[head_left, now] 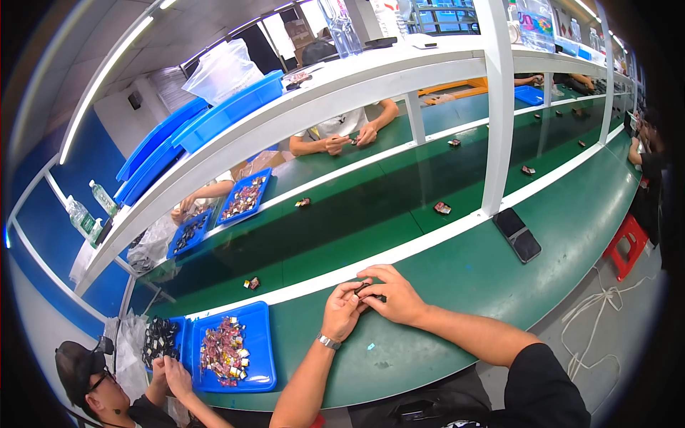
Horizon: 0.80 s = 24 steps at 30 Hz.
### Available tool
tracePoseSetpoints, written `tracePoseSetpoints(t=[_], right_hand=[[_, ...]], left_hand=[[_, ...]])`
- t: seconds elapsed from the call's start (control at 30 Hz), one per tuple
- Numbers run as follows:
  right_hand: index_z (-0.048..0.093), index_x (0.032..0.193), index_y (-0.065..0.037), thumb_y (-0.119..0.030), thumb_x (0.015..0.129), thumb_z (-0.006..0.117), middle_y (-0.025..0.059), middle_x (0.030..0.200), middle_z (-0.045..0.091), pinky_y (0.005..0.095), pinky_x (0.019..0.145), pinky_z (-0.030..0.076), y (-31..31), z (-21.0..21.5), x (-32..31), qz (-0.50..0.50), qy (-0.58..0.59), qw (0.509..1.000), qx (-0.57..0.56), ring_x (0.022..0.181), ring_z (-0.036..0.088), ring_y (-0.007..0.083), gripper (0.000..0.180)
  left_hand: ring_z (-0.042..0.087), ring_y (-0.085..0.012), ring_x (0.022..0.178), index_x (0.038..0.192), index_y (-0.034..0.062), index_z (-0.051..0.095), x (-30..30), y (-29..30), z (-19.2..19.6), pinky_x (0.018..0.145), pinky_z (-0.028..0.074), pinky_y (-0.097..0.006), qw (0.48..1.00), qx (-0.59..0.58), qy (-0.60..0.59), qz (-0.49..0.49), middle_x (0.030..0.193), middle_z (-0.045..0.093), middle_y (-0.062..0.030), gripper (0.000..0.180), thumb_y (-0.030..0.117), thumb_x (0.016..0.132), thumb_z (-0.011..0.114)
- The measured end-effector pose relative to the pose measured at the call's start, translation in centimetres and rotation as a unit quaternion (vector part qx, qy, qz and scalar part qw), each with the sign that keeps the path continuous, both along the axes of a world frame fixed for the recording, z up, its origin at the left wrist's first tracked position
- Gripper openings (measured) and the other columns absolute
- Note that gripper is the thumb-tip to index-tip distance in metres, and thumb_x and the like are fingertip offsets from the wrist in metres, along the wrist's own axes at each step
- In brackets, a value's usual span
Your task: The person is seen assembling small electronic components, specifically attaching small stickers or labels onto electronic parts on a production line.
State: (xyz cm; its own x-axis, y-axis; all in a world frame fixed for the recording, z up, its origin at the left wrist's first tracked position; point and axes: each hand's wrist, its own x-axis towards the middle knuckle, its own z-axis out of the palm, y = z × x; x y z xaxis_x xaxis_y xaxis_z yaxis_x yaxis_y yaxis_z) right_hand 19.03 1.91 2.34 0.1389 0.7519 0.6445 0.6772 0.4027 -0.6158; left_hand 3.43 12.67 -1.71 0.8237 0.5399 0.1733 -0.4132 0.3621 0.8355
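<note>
Over the green worktable (428,335), my left hand (342,312) and my right hand (393,295) meet in front of me. The fingers of both are closed on a small dark part (362,289). Most of it is covered by fingertips, so its exact kind cannot be made out. A watch with a metal band (329,342) is on my left wrist. On the tabletop below my hands lies a tiny pale-blue scrap (370,347).
Left of me, a blue tray (265,342) holds many small pink, yellow and white pieces; black parts (160,339) lie beside it, near a co-worker's hands (175,378). A green conveyor belt (342,228) carries several small pieces. A folding phone (519,235) lies right, by a white post (495,143).
</note>
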Motion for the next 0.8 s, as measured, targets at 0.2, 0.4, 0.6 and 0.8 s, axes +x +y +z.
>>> tracePoseSetpoints(t=[0.2, 0.4, 0.6, 0.8], right_hand=[[0.073, 0.096, -0.008, -0.008, 0.079, 0.072, 0.007, 0.121, 0.062, 0.0391, 0.098, 0.046, -0.2, 0.1, -0.3, -0.003, 0.024, 1.0, 0.009, 0.118, 0.052, 0.0291, 0.017], [0.074, 0.093, -0.009, -0.005, 0.077, 0.072, 0.0073, 0.122, 0.062, 0.039, 0.098, 0.046, -0.4, 0.6, -0.6, 0.005, 0.041, 0.999, 0.007, 0.119, 0.052, 0.0288, 0.017], [0.073, 0.097, -0.009, -0.006, 0.077, 0.072, 0.0078, 0.128, 0.059, 0.0401, 0.099, 0.045, 0.0, -0.7, -0.4, 0.001, 0.045, 0.999, -0.004, 0.122, 0.05, 0.0299, 0.02], [0.07, 0.103, -0.009, -0.006, 0.079, 0.07, 0.0109, 0.131, 0.056, 0.0415, 0.1, 0.044, 0.1, 0.2, -0.3, 0.024, 0.026, 0.999, -0.012, 0.124, 0.049, 0.0309, 0.024]], left_hand=[[0.057, -0.0253, 0.119, 0.124, 0.0023, 0.05, 0.2, -0.4, -0.1, 0.1, 0.049, -0.041, 1.0, -0.001, -0.008, 0.009, 0.137, 0.052, -0.0175, 0.028, 0.008, 0.097, 0.057], [0.058, -0.0252, 0.118, 0.121, 0.0044, 0.05, 0.1, -0.1, 0.4, 0.099, 0.05, -0.042, 1.0, 0.005, -0.017, 0.007, 0.137, 0.052, -0.0159, 0.027, 0.008, 0.096, 0.059], [0.057, -0.0265, 0.119, 0.125, 0.0022, 0.048, 0.4, -0.9, -0.1, 0.1, 0.049, -0.041, 0.999, 0.022, -0.007, 0.039, 0.139, 0.051, -0.0172, 0.029, 0.01, 0.097, 0.057], [0.056, -0.0266, 0.121, 0.127, 0.0018, 0.047, 0.3, -0.2, 0.2, 0.1, 0.05, -0.043, 0.998, 0.029, -0.001, 0.055, 0.139, 0.051, -0.0165, 0.03, 0.009, 0.099, 0.054]])
